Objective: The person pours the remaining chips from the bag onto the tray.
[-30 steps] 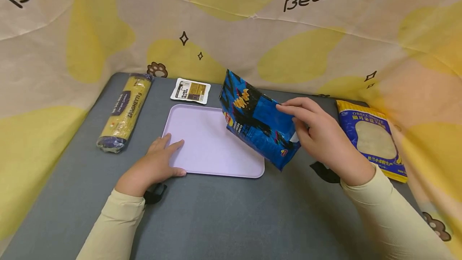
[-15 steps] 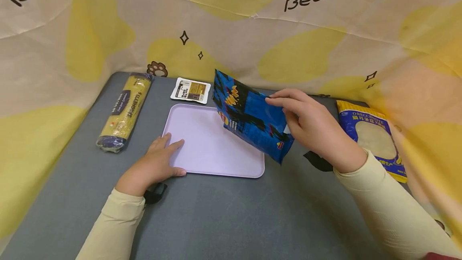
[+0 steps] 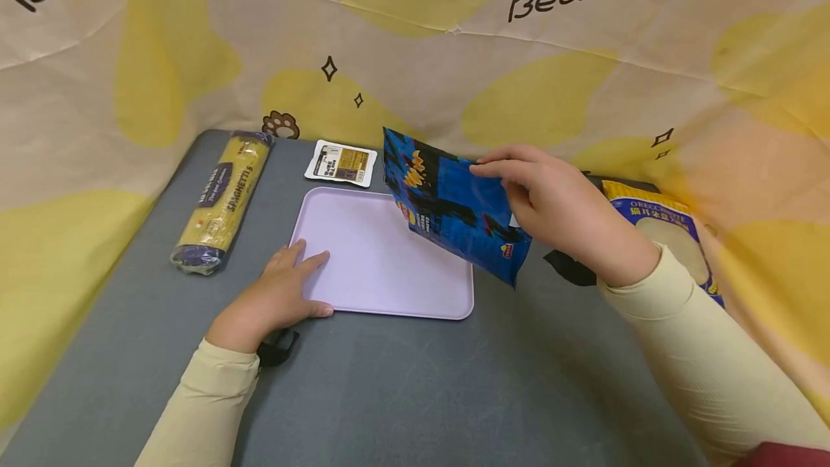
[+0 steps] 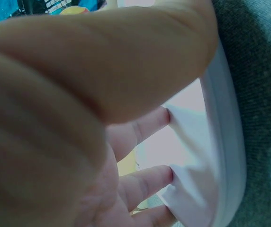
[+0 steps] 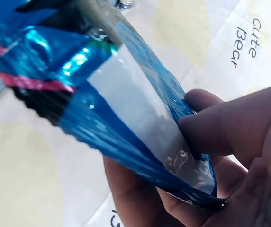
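My right hand holds a blue and black chip bag by its right end. The bag slants over the right part of a pale lilac tray. In the right wrist view the thumb and fingers pinch the crimped end of the bag from both sides, next to a white patch. My left hand rests spread at the tray's front left corner, thumb along the front rim. Seen from the left wrist, its fingertips touch the tray.
A spaghetti pack lies on the grey table left of the tray. Behind the tray is a small white-edged packet. An orecchiette bag lies at the right, partly behind the right forearm. A patterned cloth hangs around the table.
My right hand has carried the chip bag left and slightly up, farther over the tray, and the bag has tilted a little. My left hand stays in place at the tray.
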Motion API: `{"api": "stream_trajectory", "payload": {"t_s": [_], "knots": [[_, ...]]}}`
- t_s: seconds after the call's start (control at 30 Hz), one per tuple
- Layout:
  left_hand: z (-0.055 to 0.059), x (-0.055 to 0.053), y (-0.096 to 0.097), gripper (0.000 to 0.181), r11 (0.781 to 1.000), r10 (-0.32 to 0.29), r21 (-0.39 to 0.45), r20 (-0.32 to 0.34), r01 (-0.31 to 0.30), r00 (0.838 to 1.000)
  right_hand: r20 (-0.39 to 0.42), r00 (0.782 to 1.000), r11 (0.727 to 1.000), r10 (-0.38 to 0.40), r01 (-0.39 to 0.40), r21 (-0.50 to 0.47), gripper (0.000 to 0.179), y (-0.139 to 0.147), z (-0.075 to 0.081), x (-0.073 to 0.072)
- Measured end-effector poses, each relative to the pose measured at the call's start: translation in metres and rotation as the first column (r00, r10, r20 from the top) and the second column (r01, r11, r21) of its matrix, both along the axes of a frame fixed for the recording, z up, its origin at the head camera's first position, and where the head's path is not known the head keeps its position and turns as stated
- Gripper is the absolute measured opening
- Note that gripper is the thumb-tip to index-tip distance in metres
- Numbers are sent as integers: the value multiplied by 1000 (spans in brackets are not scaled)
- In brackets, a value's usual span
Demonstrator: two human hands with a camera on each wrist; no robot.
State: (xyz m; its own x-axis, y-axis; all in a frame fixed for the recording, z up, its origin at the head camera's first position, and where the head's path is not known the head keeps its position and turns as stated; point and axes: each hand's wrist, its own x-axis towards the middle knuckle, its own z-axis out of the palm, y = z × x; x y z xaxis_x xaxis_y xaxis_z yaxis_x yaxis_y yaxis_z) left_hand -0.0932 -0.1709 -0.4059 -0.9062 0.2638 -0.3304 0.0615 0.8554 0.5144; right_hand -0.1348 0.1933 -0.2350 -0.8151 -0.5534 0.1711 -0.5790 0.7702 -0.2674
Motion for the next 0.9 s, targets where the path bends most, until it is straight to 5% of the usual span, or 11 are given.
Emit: {"api": "stream_trajectory", "payload": {"t_s": [0.9], "knots": [[1, -1, 0, 96, 1000, -8, -17, 18, 8, 1000, 65, 992, 985, 106, -113, 134, 43, -23, 16, -6]]}}
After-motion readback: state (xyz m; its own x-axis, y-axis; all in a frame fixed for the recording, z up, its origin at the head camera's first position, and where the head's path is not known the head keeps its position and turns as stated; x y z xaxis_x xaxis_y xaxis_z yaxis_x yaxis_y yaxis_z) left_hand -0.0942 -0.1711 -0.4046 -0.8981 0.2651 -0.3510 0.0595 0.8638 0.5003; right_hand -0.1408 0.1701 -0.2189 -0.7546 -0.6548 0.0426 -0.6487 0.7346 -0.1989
